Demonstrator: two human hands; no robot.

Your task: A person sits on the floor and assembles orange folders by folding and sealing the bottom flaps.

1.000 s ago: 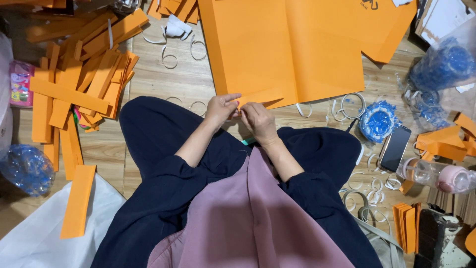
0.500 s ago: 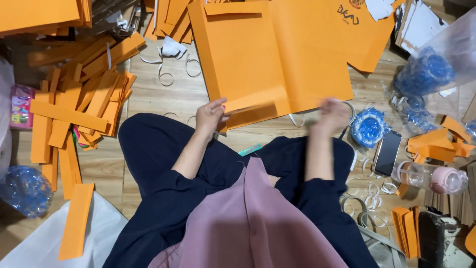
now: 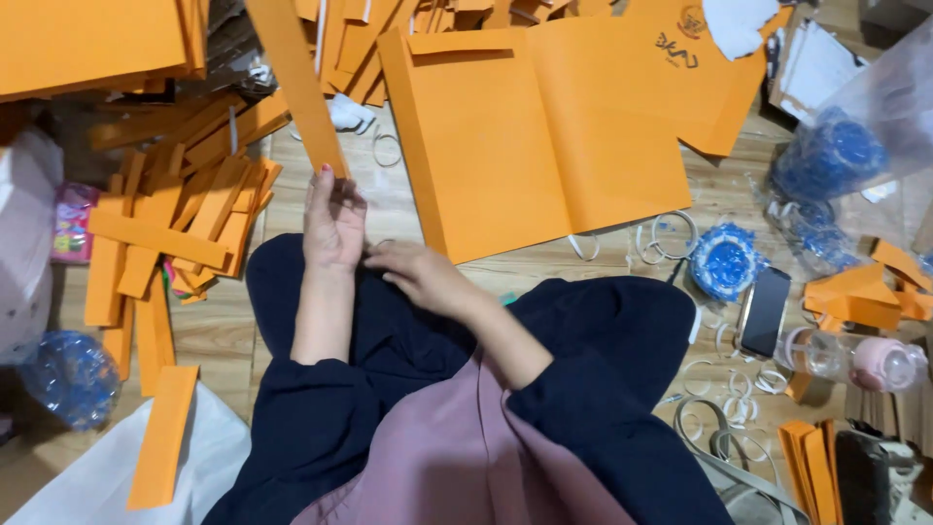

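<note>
Orange paper strip [image 3: 296,83]: long, narrow, flat, held up off the floor at about 11 o'clock from the person's lap, its lower end pinched in the left hand [image 3: 333,222]. Left grip closed on the strip's bottom end, thumb and fingers together over it. The strip looks light, thin and springy. It would likely bend or flop if held only by one end, and crease if squeezed hard. Judged best hold: flat pinch near an end or mid-length, on the faces, not the edges.

Right hand [image 3: 420,275] rests low on the dark-trousered knee, at 3 o'clock of the left hand, just beside it. Its fingers look loosely curled with nothing clearly in them; whether they hold a small item cannot be told.

At 12 to 1 o'clock: big orange folded sheet [image 3: 544,126] lying open on the wooden floor [image 3: 219,331]. At 9 o'clock: loose pile of cut orange strips [image 3: 165,233]. At 3 o'clock: white tape rings [image 3: 671,233], blue tape roll [image 3: 727,261], dark phone [image 3: 764,311], clear bottle with pink cap [image 3: 855,358]. At 8 o'clock: single strip [image 3: 163,437] on a white sheet.
</note>
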